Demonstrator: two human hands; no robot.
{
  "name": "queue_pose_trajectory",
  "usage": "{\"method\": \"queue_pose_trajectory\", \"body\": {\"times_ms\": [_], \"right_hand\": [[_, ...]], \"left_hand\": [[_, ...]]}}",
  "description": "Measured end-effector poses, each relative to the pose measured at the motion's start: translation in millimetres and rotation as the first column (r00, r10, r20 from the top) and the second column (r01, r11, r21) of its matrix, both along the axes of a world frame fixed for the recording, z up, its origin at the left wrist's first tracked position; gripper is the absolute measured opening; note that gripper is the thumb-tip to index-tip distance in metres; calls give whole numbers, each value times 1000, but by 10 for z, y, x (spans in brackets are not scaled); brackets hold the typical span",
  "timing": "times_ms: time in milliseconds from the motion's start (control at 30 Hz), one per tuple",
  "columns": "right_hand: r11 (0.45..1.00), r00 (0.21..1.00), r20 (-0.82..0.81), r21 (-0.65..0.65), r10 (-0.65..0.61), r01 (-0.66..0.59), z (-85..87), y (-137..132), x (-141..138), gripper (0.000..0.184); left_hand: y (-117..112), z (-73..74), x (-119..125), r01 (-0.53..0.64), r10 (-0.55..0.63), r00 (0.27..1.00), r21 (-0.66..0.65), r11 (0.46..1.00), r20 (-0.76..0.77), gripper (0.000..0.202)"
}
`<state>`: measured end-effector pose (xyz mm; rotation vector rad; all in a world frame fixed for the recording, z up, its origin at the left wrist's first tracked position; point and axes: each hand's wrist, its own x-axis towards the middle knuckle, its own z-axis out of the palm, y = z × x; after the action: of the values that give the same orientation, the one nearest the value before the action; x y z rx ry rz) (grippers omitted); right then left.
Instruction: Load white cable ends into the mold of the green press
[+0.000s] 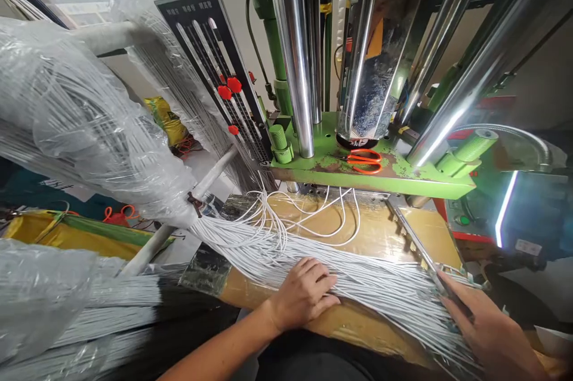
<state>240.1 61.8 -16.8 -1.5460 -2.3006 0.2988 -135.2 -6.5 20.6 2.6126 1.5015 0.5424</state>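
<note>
A thick bundle of thin white cables lies across the tan work surface in front of me. My left hand is on the bundle's near edge, its fingers curled together over the cables. At the right, my right hand is closed around the near end of a long, narrow metal bar. Small brass-coloured pieces line the bar's left side. The bar slants away toward the machine, and the cables' right ends lie beside and under it. Several cables loop loosely behind the bundle.
Behind the surface stands a green press with shiny steel columns. Orange-handled scissors lie on its plate. A black scale panel with red knobs rises at the left, near plastic-wrapped cable bundles on a rack. A green button shows at right.
</note>
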Motion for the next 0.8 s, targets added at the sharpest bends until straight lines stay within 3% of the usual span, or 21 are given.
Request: {"method": "queue_pose_trajectory", "body": {"times_ms": [133, 233, 333, 433, 567, 633, 733, 800], "right_hand": [[1000, 997, 68, 9, 26, -27, -89, 19, 200, 47], [998, 997, 60, 2, 58, -58, 58, 218, 176, 44], [996, 997, 44, -62, 64, -62, 279, 561, 10, 41], [994, 996, 21, -73, 82, -80, 362, 907, -114, 42], [979, 984, -5, -100, 177, -177, 330, 1131, -195, 44], [972, 978, -25, -102, 209, -210, 374, 1092, -318, 42], [956, 962, -102, -125, 253, -264, 511, 883, -697, 40], [894, 925, -198, -254, 325, -369, 582, 717, -1021, 37]], "left_hand": [[149, 60, -38, -3, 1, 999, -37, 999, -41, 41], [355, 138, -21, -22, 9, 996, -146, 989, -85, 34], [567, 257, 13, -26, 2, 997, -326, 945, -72, 20], [753, 356, 2, 7, 16, 999, -528, 849, 39, 14], [924, 342, -101, 78, 185, 946, -740, 668, 267, 21], [967, 298, -158, 136, 280, 889, -791, 596, 364, 27], [995, 258, -211, 203, 340, 835, -818, 538, 432, 32], [999, 260, -225, 226, 351, 825, -828, 512, 443, 33]]}}
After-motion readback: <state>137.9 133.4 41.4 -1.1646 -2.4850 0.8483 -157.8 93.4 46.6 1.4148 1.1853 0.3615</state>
